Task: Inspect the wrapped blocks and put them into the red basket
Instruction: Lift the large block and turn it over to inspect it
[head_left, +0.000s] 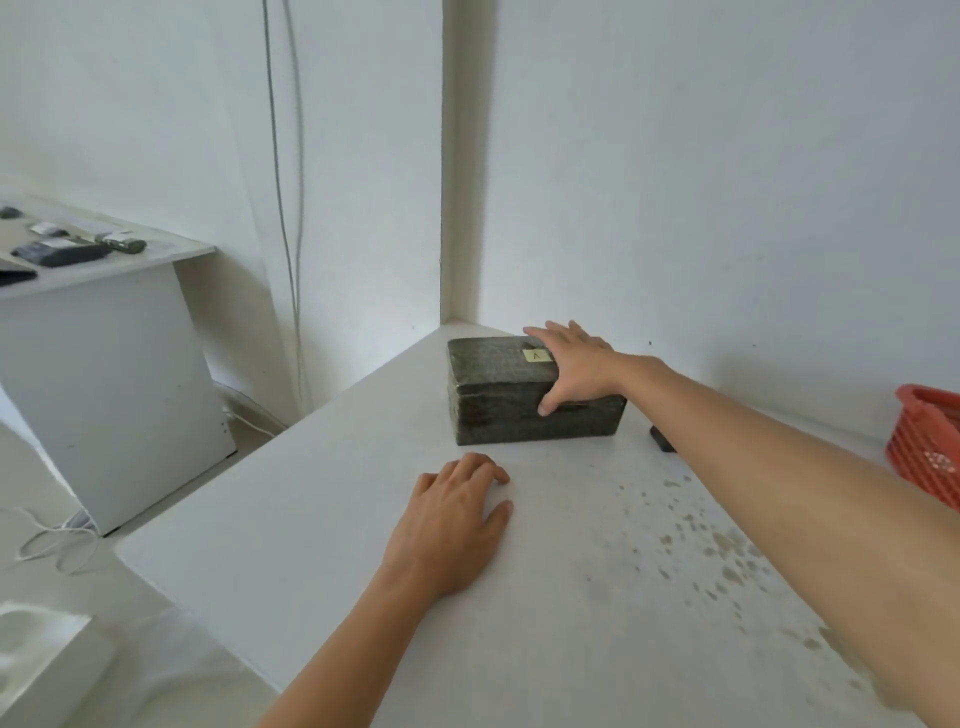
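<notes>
The right hand (571, 364) holds the dark wrapped block (493, 400), with its fingers over the top and its thumb on the front. The block sits on the white table (311, 545) by the wall corner. The left hand (452, 525) rests loose on the table. The red basket (924, 441) stands well apart on the right.

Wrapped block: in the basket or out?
Out: wrapped block sits on the table, right hand gripping it; red basket stands apart at right.

White walls (727, 156) meet behind a white table (311, 545), a pale desk (104, 389) standing left
</notes>
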